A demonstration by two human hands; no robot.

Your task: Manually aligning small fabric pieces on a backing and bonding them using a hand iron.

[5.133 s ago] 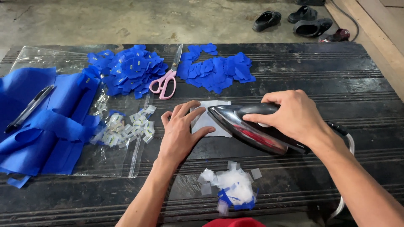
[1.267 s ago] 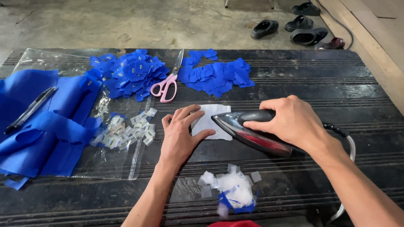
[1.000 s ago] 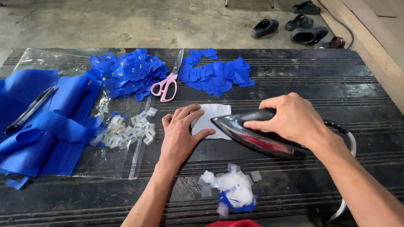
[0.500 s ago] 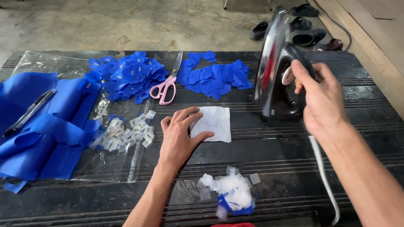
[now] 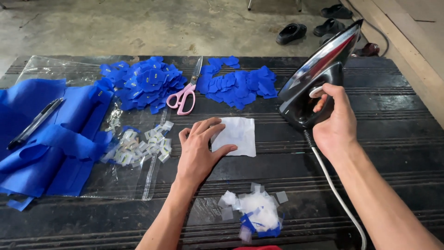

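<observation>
Left hand (image 5: 199,150): lies flat, fingers spread, pressing the left edge of the white paper sheet (image 5: 238,135); it grasps nothing.
Right hand (image 5: 335,121): wrapped tight around the handle of the black iron (image 5: 319,74), right of the sheet, tipped up on its heel, soleplate facing left.
Cord (image 5: 337,196): white, trails from the iron toward the near table edge.
Pink scissors (image 5: 185,95): beyond the sheet, between two heaps of blue cloth pieces (image 5: 238,83).
White scraps (image 5: 254,210): nearer than the sheet.
</observation>
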